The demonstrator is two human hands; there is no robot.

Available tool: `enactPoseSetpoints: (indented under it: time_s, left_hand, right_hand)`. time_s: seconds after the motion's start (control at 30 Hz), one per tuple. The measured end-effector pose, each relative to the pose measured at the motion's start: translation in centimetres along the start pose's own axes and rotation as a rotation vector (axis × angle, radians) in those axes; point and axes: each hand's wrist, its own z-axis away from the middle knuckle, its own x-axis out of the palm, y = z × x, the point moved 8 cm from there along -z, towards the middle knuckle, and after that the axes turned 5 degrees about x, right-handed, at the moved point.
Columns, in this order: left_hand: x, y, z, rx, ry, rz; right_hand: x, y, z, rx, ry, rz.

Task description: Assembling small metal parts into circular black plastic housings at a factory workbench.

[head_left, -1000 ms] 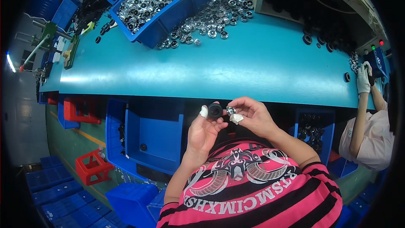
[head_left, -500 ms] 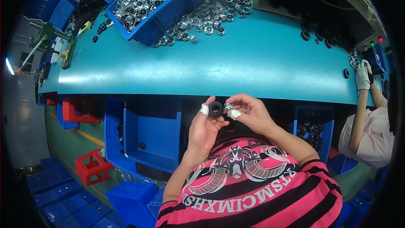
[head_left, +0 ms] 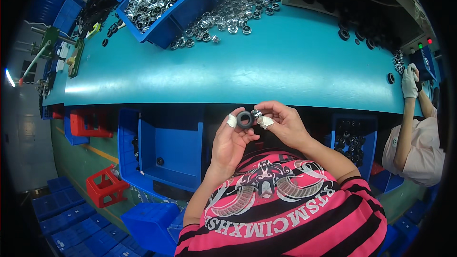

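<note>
Just off the table's front edge, my left hand (head_left: 227, 143) grips a black rubber ring (head_left: 245, 120) with an open centre. Close on its right, my right hand (head_left: 284, 126) pinches a small shiny chrome wheel hub (head_left: 257, 113) between thumb and fingers. The hub is beside the ring's right rim; whether they touch I cannot tell. White wrapping covers a digit on each hand.
Chrome hubs fill a blue bin (head_left: 176, 16) and spill onto the teal table (head_left: 228, 76). Black tyres (head_left: 343, 34) lie at the far right. Below stand a blue crate (head_left: 173, 150) and another crate (head_left: 354, 126) of black wheels. A gloved co-worker's hand (head_left: 409, 84) works at the right.
The black ring has turned so its opening faces the camera more. My right hand has shifted slightly up with the hub. The view has tilted a little.
</note>
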Motion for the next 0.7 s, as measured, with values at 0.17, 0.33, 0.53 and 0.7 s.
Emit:
enactPoseSetpoints:
  time_s: [0.17, 0.33, 0.53, 0.7]
  left_hand:
    - [0.1, 0.0, 0.1, 0.030, -0.042, -0.017]
    - [1.3, 0.4, 0.4, 0.103, -0.021, -0.185]
    - [1.5, 0.4, 0.7, 0.155, -0.007, -0.183]
    - [1.9, 0.7, 0.5, 0.246, -0.030, -0.434]
  right_hand:
    - [0.3, -2.8, 0.8, -0.220, 0.084, 0.409]
    - [1.5, -4.8, 1.3, -0.495, 0.182, 0.601]
    - [1.9, -5.4, 1.4, -0.559, 0.168, 0.673]
    - [2.8, -5.6, 1.8, -0.620, 0.157, 0.756]
